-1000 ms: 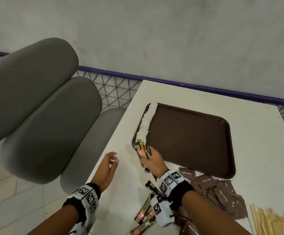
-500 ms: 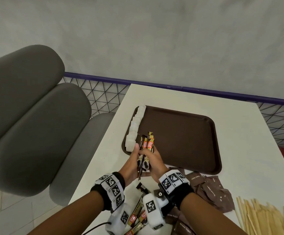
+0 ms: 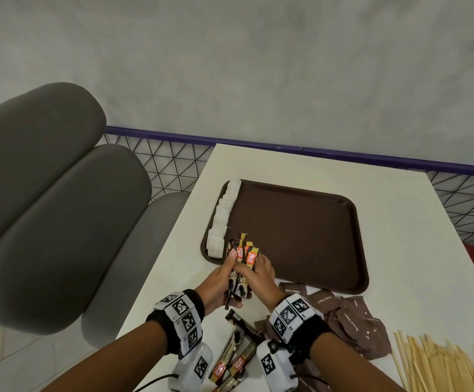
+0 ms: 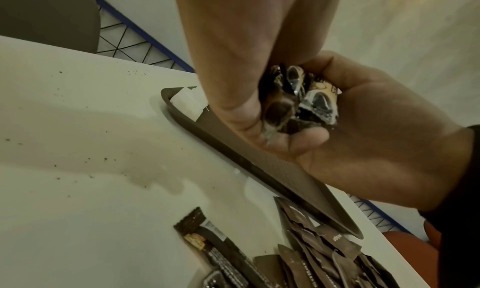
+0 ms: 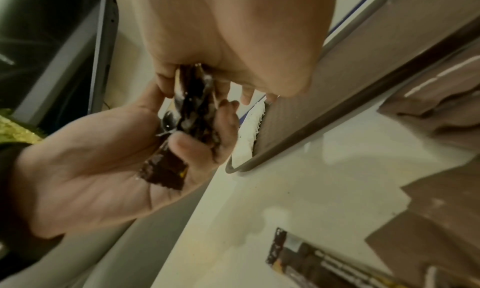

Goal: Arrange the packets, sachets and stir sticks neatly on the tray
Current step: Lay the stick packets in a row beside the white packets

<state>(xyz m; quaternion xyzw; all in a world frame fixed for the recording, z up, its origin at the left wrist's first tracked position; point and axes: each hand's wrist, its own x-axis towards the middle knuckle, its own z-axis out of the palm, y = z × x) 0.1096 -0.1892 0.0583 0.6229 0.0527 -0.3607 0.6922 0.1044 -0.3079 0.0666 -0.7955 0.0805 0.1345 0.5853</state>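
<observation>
A brown tray [image 3: 300,230] lies on the white table, with a row of white sachets [image 3: 224,216] along its left edge. Over the tray's near left corner both hands hold one bunch of black-and-orange coffee sachets [image 3: 244,256] upright. My left hand [image 3: 221,278] grips the bunch from the left, thumb against it. My right hand [image 3: 258,275] grips it from the right. The wrist views show the bunch's lower ends [image 4: 298,101] [image 5: 192,112] between the two palms. Several more coffee sachets [image 3: 235,352] lie on the table between my wrists.
A heap of brown sugar packets [image 3: 351,321] lies just below the tray's near edge. Wooden stir sticks [image 3: 439,366] are piled at the bottom right. A grey cushioned bench [image 3: 60,222] stands left of the table, and a wire railing [image 3: 173,165] runs behind it.
My left hand moved in from the table's left edge and took hold of the bunch beside the right hand. The bunch now stands upright over the tray corner.
</observation>
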